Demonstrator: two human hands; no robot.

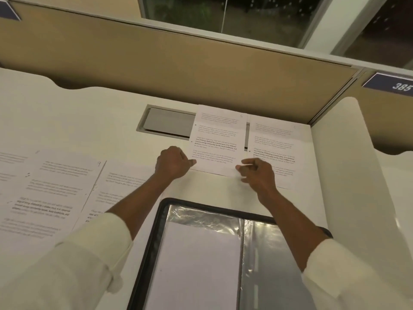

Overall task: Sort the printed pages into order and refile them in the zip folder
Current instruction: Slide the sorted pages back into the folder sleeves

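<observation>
Both forearms reach forward over the desk (89, 113), sleeves pushed up to mid-forearm. The left hand (173, 163) is curled into a loose fist, knuckles up, and its thumb and forefinger pinch the near left edge of a page (215, 139). The right hand (257, 173) is turned inward with the wrist bent, and its forefinger and thumb pinch the near right corner of the same page. The other fingers are curled below.

The page lies at the far middle of the desk. Its long axis runs away from the person, leaning slightly right, and the top edge points to the partition (178, 63). The print reads upright from the person's side. The far end covers the right part of a grey hatch (169, 121).

A second page (274, 151) lies just to its right, set the same way, and the right hand covers part of its near left side. Two more pages (60, 189) (118, 189) lie side by side on the left, the left arm crossing over the nearer one.

The folder (156, 231) lies nearest the person, between the forearms. It has a black rim and a clear front, its long axis runs away from the person, and a white sheet (194, 265) is inside.
</observation>
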